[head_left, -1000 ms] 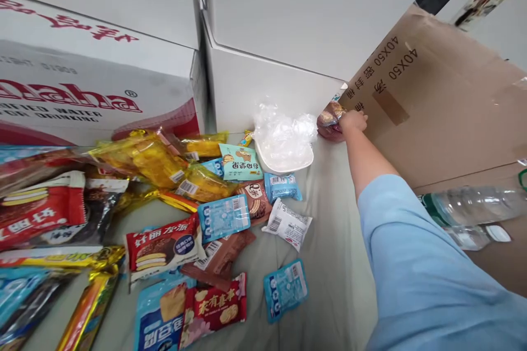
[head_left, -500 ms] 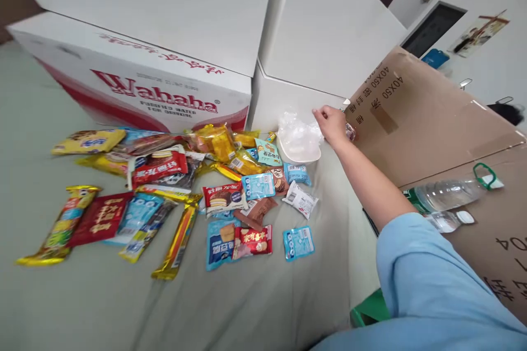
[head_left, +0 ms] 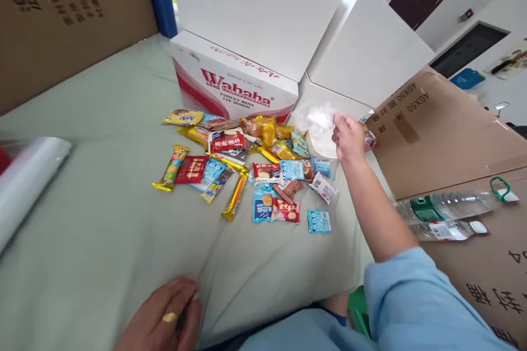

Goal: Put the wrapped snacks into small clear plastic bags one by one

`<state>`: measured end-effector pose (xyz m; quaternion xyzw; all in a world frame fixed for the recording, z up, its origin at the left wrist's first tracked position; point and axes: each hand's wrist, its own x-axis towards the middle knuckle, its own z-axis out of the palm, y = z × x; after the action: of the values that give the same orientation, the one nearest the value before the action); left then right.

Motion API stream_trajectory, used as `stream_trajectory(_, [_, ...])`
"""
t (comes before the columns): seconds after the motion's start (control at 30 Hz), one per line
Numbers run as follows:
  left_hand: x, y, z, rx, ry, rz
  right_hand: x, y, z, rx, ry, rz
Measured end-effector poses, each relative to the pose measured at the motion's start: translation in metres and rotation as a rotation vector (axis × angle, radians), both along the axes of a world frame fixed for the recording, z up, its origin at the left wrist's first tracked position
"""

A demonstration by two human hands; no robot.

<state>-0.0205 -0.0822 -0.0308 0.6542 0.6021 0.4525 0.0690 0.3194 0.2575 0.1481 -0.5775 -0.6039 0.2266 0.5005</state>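
My right hand (head_left: 348, 137) is at the far right of the table, its fingers pinched on a thin clear plastic bag (head_left: 320, 117) blurred by motion. The bag sits over a white bowl (head_left: 323, 145). My left hand (head_left: 162, 315) rests on the cloth at the near edge, fingers curled in with nothing visible in them; a yellow band is on one finger. Between the hands lie snack packs, among them a red pie pack (head_left: 267, 173), a white pack (head_left: 324, 188), a light blue sachet (head_left: 319, 221) and a long yellow-wrapped bar (head_left: 235, 196).
Behind the snacks stands a Wahaha carton (head_left: 236, 85) beside white boxes (head_left: 370, 46). To the right, two water bottles (head_left: 448, 205) lie on brown cardboard (head_left: 461, 137). A clear plastic roll (head_left: 35, 181) is at the left edge.
The view has swung left and back, bringing my left hand and the plastic roll into sight. My right hand stays by the bowl, and the bag has shifted towards its fingers.
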Motion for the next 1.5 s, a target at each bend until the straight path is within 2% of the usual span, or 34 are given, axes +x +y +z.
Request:
stream_trajectory(0.07, [0.008,0.005,0.014,-0.156,-0.24,0.012,-0.017,-0.069,-0.026,-0.188,0.253,0.117])
stream_trajectory(0.1, [0.014,0.009,0.022,-0.285,-0.405,0.0,-0.027,-0.104,-0.042,-0.289,0.333,0.141])
stream_trajectory(0.2, [0.037,0.027,0.044,-0.588,-1.063,-0.084,-0.056,-0.194,-0.088,-0.549,0.473,0.178])
stream_trajectory(0.27, [0.054,0.041,0.053,-0.71,-1.353,-0.19,-0.069,-0.232,-0.108,-0.645,0.526,0.188])
stream_trajectory(0.33, [0.068,0.051,0.055,-0.798,-1.38,-0.278,-0.074,-0.251,-0.118,-0.658,0.565,0.168])
stream_trajectory(0.43, [0.08,0.056,0.048,-0.78,-1.251,-0.265,-0.067,-0.254,-0.118,-0.565,0.578,0.064])
stream_trajectory(0.5, [0.08,0.057,0.044,-0.671,-1.145,-0.163,-0.058,-0.252,-0.112,-0.493,0.58,0.002])
stream_trajectory(0.6, [0.078,0.058,0.047,-0.513,-1.003,-0.047,-0.05,-0.253,-0.103,-0.431,0.61,0.006])
stream_trajectory(0.67, [0.079,0.056,0.055,-0.507,-0.986,-0.103,-0.052,-0.257,-0.097,-0.426,0.632,0.06])
stream_trajectory(0.8, [0.084,0.05,0.068,-0.691,-1.051,-0.398,-0.063,-0.265,-0.092,-0.488,0.662,0.204])
stream_trajectory(0.87, [0.084,0.048,0.069,-0.722,-1.061,-0.389,-0.065,-0.265,-0.091,-0.496,0.671,0.22])
stream_trajectory(0.93, [0.079,0.046,0.068,-0.7,-1.034,-0.299,-0.063,-0.264,-0.093,-0.468,0.645,0.195])
stream_trajectory(1.0, [0.07,0.044,0.067,-0.666,-0.973,-0.201,-0.059,-0.265,-0.096,-0.412,0.529,0.168])
stream_trajectory(1.07, [0.057,0.041,0.064,-0.624,-0.906,-0.08,-0.057,-0.271,-0.1,-0.354,0.298,0.234])
stream_trajectory(1.2, [0.03,0.033,0.053,-0.523,-0.761,0.171,-0.062,-0.293,-0.114,-0.299,-0.323,0.641])
stream_trajectory(1.3, [0.015,0.023,0.046,-0.475,-0.775,0.2,-0.065,-0.299,-0.125,-0.293,-0.59,0.784])
stream_trajectory(1.37, [0.008,0.015,0.043,-0.485,-0.846,0.209,-0.059,-0.284,-0.125,-0.242,-0.568,0.757])
stream_trajectory(1.4, [0.006,0.011,0.042,-0.498,-0.865,0.224,-0.052,-0.27,-0.12,-0.192,-0.528,0.696])
stream_trajectory(1.5, [0.002,0.001,0.041,-0.53,-0.836,0.282,-0.022,-0.201,-0.091,-0.016,-0.458,0.339])
